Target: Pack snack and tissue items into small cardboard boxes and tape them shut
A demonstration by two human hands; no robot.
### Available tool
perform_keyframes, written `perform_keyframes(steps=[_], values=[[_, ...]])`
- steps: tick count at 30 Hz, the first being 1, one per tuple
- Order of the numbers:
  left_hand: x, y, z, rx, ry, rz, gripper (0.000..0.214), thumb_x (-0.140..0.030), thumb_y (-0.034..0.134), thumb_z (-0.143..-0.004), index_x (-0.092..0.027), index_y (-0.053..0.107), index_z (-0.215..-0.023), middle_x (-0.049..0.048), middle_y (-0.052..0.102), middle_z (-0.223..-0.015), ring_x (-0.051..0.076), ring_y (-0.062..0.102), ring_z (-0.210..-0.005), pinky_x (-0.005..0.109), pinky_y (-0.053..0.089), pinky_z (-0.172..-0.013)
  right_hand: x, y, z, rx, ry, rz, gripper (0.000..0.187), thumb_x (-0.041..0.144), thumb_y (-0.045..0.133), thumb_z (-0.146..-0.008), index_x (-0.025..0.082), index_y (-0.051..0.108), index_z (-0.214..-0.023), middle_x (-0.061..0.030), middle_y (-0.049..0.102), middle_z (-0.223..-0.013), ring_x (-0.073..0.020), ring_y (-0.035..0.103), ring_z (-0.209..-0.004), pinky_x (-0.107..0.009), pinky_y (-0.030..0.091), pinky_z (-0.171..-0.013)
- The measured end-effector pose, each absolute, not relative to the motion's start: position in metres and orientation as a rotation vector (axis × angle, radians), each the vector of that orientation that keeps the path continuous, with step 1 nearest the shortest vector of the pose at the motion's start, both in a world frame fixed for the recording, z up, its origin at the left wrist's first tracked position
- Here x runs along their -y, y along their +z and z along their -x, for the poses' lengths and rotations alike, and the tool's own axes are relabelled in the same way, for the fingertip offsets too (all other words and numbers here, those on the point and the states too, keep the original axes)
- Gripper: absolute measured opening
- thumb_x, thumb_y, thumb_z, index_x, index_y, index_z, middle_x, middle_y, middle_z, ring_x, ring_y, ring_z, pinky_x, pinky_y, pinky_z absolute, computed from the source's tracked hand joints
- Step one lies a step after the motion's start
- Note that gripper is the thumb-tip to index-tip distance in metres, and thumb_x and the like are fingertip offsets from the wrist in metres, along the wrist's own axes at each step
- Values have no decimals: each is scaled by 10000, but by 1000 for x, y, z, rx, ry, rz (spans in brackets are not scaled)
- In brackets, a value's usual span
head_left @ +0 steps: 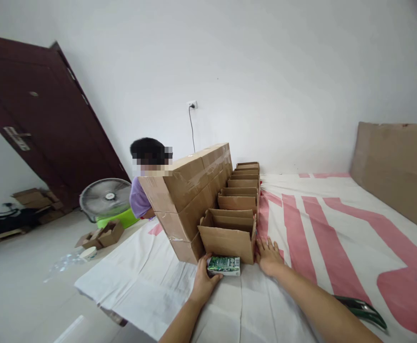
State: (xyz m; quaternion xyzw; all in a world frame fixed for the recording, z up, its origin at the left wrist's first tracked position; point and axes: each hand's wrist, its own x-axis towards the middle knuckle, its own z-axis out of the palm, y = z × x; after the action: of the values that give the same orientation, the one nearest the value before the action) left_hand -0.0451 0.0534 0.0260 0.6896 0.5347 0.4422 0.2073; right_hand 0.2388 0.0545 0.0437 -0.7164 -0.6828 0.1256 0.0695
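Observation:
A small green-and-white printed carton [224,265] with a barcode lies on the white cloth in front of the nearest open cardboard box [226,242]. My left hand [204,280] grips the carton's left end between thumb and fingers. Fingers spread and palm down, my right hand [268,256] rests on the cloth by the right side of that box, holding nothing. Behind it, several more open cardboard boxes [237,201] run in a row towards the wall. To their left stands a stack of taped, closed cartons [187,195].
A white and red cloth [301,228] covers the work surface. A dark green-handled tool [363,308] lies at lower right, partly behind my right forearm. A large cardboard sheet [394,166] stands at right. Beyond the stack sits a person [140,197], near a fan [106,196] on the floor.

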Motion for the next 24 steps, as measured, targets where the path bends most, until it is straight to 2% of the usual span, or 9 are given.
perform_keyframes(steps=[7, 11, 14, 17, 19, 22, 24], values=[[-57, 23, 45, -1562, 1251, -1944, 614, -295, 733, -612, -183, 545, -1186, 110, 631, -1186, 323, 606, -1169, 515, 484, -1019, -46, 55, -238, 2049, 392, 2166, 646, 373, 290, -975, 111, 230, -1562, -106, 183, -1655, -318, 65, -1530, -487, 20, -1218], [-59, 25, 44, -1593, 1239, -1973, 561, -372, 707, -638, -183, 559, -1145, 127, 619, -1168, 339, 603, -1153, 525, 512, -975, -23, 62, -230, 2050, 452, 2151, 681, 397, 307, -972, 32, 245, -1544, -177, 188, -1641, -347, 78, -1525, -512, 49, -1216], [-58, 27, 45, -1618, 1183, -2000, 555, -428, 698, -646, -190, 569, -1131, 127, 619, -1139, 350, 596, -1140, 539, 503, -975, 20, 63, -221, 2099, 536, 2091, 735, 443, 361, -962, 21, 216, -1547, -204, 120, -1645, -359, 26, -1526, -524, 12, -1218], [-59, 30, 46, -1669, 1102, -2008, 624, -493, 683, -659, -166, 553, -1174, 138, 605, -1134, 353, 598, -1097, 546, 512, -942, 83, 62, -212, 2181, 657, 1983, 797, 510, 457, -929, 89, 211, -1560, -157, 40, -1660, -315, -71, -1527, -470, -51, -1229], [-60, 32, 46, -1699, 1054, -2022, 664, -518, 677, -658, -154, 544, -1197, 139, 591, -1142, 353, 583, -1106, 546, 498, -961, 129, 60, -210, 2236, 736, 1877, 798, 526, 471, -929, 94, 231, -1556, -152, 48, -1660, -300, -85, -1526, -453, -63, -1234], [-60, 34, 44, -1731, 1001, -2049, 701, -538, 662, -668, -140, 528, -1229, 137, 577, -1158, 343, 573, -1107, 538, 490, -979, 194, 51, -215, 2281, 761, 1693, 807, 496, 506, -936, 40, 236, -1545, -211, 91, -1643, -333, -11, -1528, -497, 6, -1241], [-59, 36, 44, -1748, 977, -2073, 713, -540, 651, -676, -128, 520, -1242, 142, 573, -1167, 344, 567, -1115, 539, 482, -991, 230, 45, -223, 2291, 689, 1607, 827, 441, 602, -896, 29, 269, -1532, -237, 163, -1629, -353, 101, -1520, -503, 104, -1236]])
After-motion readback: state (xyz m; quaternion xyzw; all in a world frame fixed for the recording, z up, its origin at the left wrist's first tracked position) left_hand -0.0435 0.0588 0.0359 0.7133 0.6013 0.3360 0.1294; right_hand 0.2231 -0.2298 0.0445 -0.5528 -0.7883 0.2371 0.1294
